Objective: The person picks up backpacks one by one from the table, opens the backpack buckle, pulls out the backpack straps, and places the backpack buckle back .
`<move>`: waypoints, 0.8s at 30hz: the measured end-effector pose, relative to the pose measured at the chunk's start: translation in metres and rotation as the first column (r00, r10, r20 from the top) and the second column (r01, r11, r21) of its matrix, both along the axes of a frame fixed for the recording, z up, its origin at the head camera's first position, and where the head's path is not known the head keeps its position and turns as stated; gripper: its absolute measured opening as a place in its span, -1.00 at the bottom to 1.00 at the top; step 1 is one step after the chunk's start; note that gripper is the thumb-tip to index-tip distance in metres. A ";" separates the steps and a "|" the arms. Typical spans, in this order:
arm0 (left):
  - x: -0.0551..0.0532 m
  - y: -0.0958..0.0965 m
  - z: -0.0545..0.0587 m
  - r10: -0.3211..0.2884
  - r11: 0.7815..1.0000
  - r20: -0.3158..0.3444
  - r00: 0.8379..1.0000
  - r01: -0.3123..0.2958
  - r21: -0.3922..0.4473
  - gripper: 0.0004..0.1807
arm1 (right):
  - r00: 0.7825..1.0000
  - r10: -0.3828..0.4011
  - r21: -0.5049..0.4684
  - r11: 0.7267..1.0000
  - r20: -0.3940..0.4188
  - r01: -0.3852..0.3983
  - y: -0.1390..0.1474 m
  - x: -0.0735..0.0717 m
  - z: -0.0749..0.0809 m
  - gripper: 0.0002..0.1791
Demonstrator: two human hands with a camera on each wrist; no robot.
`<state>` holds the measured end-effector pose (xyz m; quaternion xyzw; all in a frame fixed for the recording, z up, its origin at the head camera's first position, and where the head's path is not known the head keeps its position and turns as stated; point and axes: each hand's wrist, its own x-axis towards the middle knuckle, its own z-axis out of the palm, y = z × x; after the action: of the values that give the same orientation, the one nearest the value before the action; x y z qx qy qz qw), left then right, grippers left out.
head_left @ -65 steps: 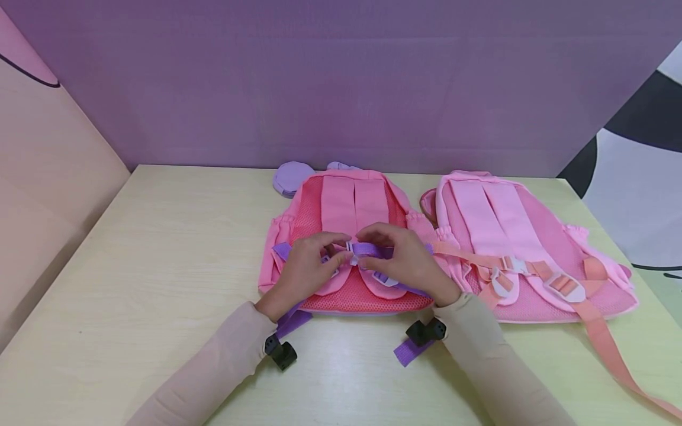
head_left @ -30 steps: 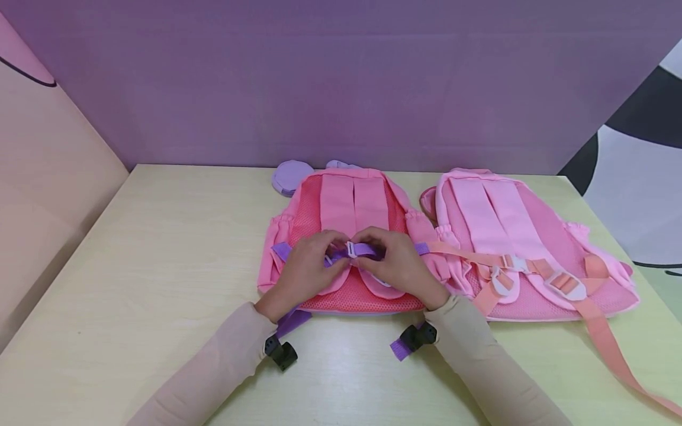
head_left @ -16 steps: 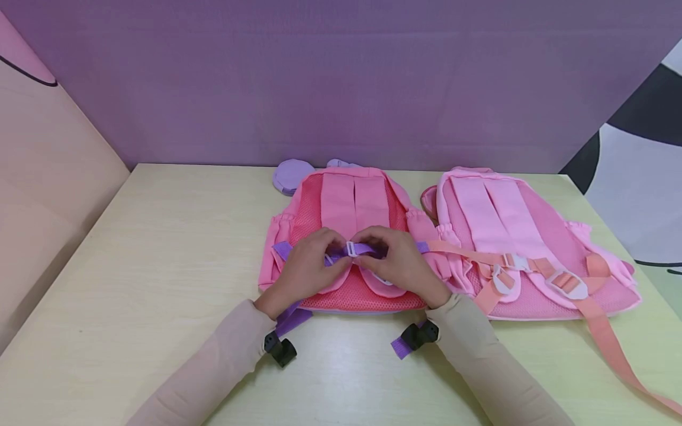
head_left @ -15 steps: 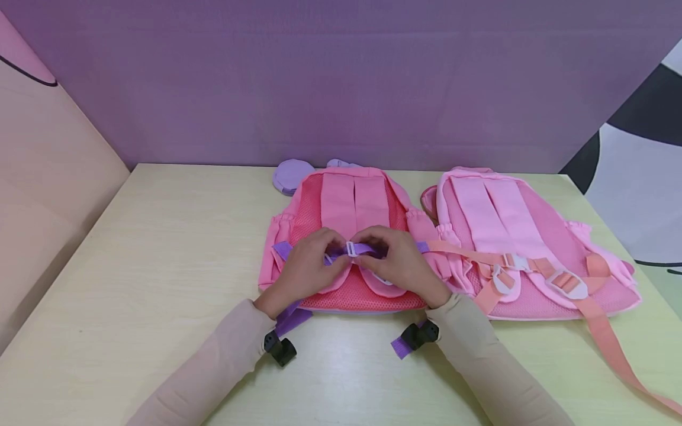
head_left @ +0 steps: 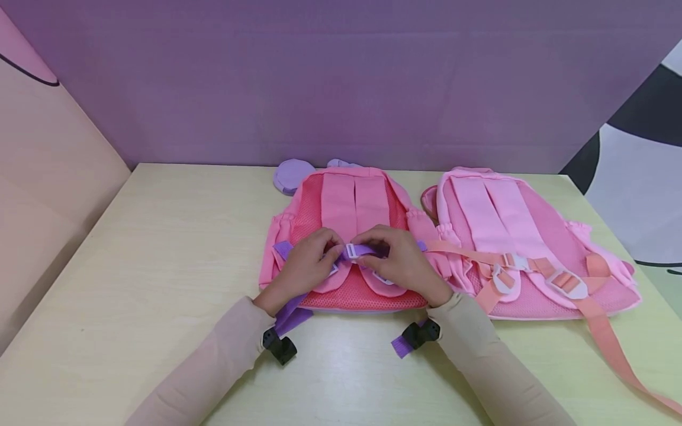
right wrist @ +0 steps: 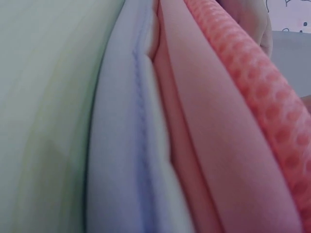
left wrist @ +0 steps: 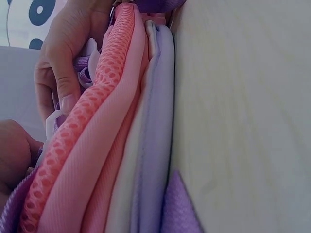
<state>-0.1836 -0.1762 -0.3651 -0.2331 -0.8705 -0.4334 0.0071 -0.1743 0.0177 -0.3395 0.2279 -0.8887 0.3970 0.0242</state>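
A pink backpack with a coral mesh back panel [head_left: 341, 301] lies straps-up on the table. Across its shoulder straps runs a purple chest strap [head_left: 365, 249] with a small white buckle [head_left: 351, 251] at the middle. My left hand [head_left: 305, 264], thumb against index finger, pinches the purple strap just left of the buckle. From the other side my right hand [head_left: 403, 259] pinches strap and buckle, index finger above and thumb below. In the left wrist view the right hand [left wrist: 60, 63] reaches down to the white buckle; the left hand [left wrist: 14, 150] shows at the edge.
To the right lies a lighter pink backpack [head_left: 538, 236] with orange straps, one tail trailing over the table's right side. A round lilac pouch [head_left: 292, 176] sits behind the first bag. Purple strap ends [head_left: 293, 319] hang toward the front. A purple wall [head_left: 341, 83] stands behind the table.
Over two seconds the white buckle turned and straightened between the hands. In the last half second my left fingertips drew slightly left off the buckle; the right hand barely moved.
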 end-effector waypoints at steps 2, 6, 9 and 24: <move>0.000 0.000 0.000 0.002 1.000 0.001 1.000 -0.002 -0.002 -0.91 | 1.000 0.000 -0.001 1.000 0.003 0.000 0.000 0.000 0.000 -0.67; 0.000 0.000 0.001 0.003 1.000 0.000 1.000 -0.003 -0.004 -0.91 | 1.000 -0.001 0.006 1.000 0.001 0.001 -0.001 0.000 0.000 -0.67; 0.001 -0.001 0.003 -0.006 1.000 0.003 1.000 0.006 -0.005 -0.91 | 1.000 -0.003 0.011 1.000 -0.002 0.003 -0.001 0.001 0.000 -0.67; 0.001 -0.005 0.006 -0.086 0.996 0.031 0.996 0.085 0.033 -0.77 | 1.000 -0.008 0.003 1.000 -0.009 0.008 0.000 0.001 0.000 -0.67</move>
<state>-0.1822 -0.1811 -0.3596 -0.2630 -0.8527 -0.4508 -0.0219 -0.1735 0.0176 -0.3395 0.2261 -0.8901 0.3947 0.0297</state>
